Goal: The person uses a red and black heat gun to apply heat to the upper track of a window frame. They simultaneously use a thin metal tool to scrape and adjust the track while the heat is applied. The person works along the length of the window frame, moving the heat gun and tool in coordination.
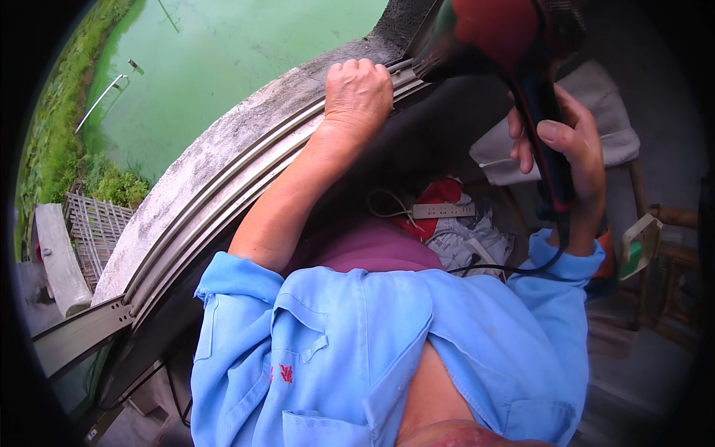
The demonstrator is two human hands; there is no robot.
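red hair dryer [499,37] gripped in my right hand [570,149], aimed at the window track [246,160]; left hand [357,93] clenched on the track's far edge, drying apparently underway.

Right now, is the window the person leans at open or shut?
Open: the left hand grips the bare window track, with the green pond directly beyond.
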